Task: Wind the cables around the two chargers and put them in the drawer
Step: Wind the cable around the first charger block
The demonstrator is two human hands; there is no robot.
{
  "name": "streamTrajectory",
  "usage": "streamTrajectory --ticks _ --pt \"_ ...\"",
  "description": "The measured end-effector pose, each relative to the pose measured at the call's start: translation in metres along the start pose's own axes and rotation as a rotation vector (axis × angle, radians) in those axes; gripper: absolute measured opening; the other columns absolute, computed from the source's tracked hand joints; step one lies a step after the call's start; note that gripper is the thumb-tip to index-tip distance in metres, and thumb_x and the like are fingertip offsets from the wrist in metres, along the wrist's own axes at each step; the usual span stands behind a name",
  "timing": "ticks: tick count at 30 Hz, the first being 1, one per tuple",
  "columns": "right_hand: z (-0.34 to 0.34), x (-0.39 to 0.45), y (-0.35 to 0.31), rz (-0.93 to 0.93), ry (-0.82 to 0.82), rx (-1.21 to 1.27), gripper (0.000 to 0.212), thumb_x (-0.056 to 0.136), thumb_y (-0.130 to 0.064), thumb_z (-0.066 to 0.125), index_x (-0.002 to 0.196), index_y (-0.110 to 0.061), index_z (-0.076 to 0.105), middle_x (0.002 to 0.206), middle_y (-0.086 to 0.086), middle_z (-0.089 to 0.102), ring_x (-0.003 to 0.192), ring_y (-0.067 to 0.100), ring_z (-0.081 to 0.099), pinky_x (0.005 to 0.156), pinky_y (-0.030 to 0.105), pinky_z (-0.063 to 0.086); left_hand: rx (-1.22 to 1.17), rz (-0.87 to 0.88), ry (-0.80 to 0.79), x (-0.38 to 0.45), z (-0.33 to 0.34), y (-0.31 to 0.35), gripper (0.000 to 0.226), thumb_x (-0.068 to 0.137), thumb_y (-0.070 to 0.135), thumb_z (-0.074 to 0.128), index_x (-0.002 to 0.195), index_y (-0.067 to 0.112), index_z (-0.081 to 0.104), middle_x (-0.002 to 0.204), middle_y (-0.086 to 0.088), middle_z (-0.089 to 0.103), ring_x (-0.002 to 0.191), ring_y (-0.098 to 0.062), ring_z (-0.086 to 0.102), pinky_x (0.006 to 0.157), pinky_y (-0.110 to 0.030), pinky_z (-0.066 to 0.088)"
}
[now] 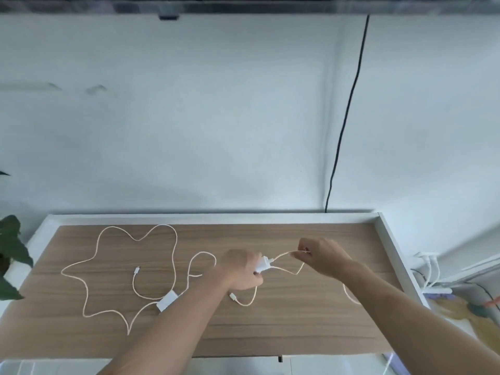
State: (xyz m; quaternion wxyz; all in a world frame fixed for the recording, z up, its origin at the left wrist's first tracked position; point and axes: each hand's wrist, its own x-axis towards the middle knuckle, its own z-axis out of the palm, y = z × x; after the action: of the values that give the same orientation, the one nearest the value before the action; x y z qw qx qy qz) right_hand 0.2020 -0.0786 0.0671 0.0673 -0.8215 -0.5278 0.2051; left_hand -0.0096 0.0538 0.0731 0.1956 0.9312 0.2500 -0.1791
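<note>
Plant: dark green leaves at the far left edge, beside the white rim of the table
Table: wood-grain top with a raised white border along the far and right sides, set against a pale wall
Loose cable: a long white cable lies in wide loops over the left half of the table, one plug end resting near the middle of the loops
Second charger: a white block lying flat on the table, near side of the loops, just left of the left forearm, its cable not wound
Left hand: raised a little above the middle of the table, fingers curled round the first charger
First charger: a white block gripped at the fingertips of the left hand, its free end pointing right
Held cable: runs taut from the first charger to the right hand; more of it sags in a loop below, and a plug end lies on the table near the left wrist
Right hand: just right of the first charger, thumb and fingers pinching the held cable, the other fingers curled
Black cord: hangs down the wall to the far edge of the table
Power strip: white, on the floor at the far right, white plugs in it
</note>
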Motion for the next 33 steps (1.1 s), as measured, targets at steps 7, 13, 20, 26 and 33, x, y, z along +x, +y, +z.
streamTrajectory --ticks 7,13,20,26,33 --pt "-0.069 0.012 -0.038 -0.009 0.174 -0.09 0.053 0.083 -0.077 0.054 0.075 -0.025 0.051 0.07 -0.008 0.059 0.072 0.023 0.058 0.067 0.035 0.048 -0.252 -0.046 0.064 -0.018 -0.047 -0.022 0.047 0.091 0.037 0.061 0.131 0.02 0.044 0.12 -0.007 0.066 0.097 -0.031 0.063 0.082 -0.041 0.051" --pt "-0.116 0.008 -0.061 0.089 0.314 -0.108 0.07 0.066 -0.094 0.05 0.064 -0.024 0.045 0.065 -0.007 0.058 0.067 0.019 0.056 0.061 0.031 0.041 -0.512 0.068 0.104 -0.032 -0.09 -0.035 0.021 0.085 0.03 0.078 0.099 0.025 0.062 0.098 0.011 0.064 0.103 -0.022 0.068 0.087 -0.032 0.051" --pt "-0.132 0.005 -0.077 0.065 0.348 0.235 0.069 0.073 -0.086 0.057 0.066 -0.019 0.04 0.058 -0.007 0.043 0.056 0.016 0.04 0.056 0.03 0.035 -0.953 0.188 0.132 -0.061 -0.132 -0.036 0.033 0.083 0.011 0.083 0.114 0.022 0.077 0.102 0.008 0.08 0.095 -0.008 0.073 0.087 -0.02 0.053" --pt "-0.124 0.005 -0.092 0.03 0.371 0.447 0.074 0.082 -0.081 0.05 0.069 -0.009 0.04 0.062 -0.003 0.037 0.059 0.016 0.033 0.059 0.034 0.031 -1.28 0.27 0.197 -0.07 -0.147 -0.036 0.035 0.086 0.001 0.078 0.119 0.012 0.075 0.11 -0.007 0.078 0.104 -0.02 0.073 0.093 -0.029 0.057" --pt "-0.1 0.002 -0.117 0.003 0.315 0.431 0.067 0.093 -0.072 0.042 0.056 -0.017 0.041 0.049 -0.007 0.04 0.049 0.012 0.036 0.056 0.03 0.035 -1.554 0.323 0.377 -0.067 -0.156 -0.03 0.038 0.074 0.011 0.084 0.111 0.006 0.077 0.109 -0.013 0.075 0.104 -0.028 0.073 0.094 -0.031 0.058"
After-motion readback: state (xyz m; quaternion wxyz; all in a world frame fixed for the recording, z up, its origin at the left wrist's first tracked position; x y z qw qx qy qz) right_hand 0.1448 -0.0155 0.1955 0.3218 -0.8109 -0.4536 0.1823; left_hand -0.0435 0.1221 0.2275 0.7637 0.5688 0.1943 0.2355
